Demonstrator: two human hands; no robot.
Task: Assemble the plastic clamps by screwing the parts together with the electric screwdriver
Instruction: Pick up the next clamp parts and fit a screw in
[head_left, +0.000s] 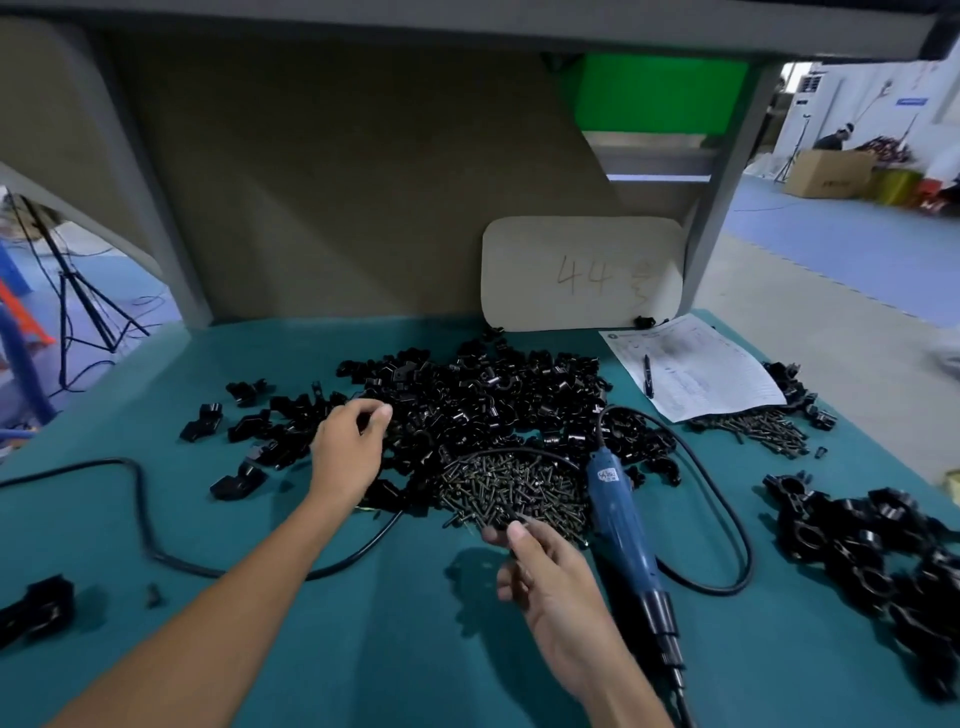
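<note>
Electric screwdriver (621, 525) lies flat on the counter (415, 649). Its long axis runs far-to-near, with the cable end away and the bit end pointing toward the person and slightly right. It sits just to the right of the right hand (545, 571), which is plainly the nearer hand. Right fingers (517, 532) narrow, thumb pinched to forefinger on what looks like one screw (511, 515) at the near edge of the screw pile (519, 483). Left hand (345, 447) well apart, fingers curled into the clamp-part pile (493, 400); cannot tell whether they hold a part.
</note>
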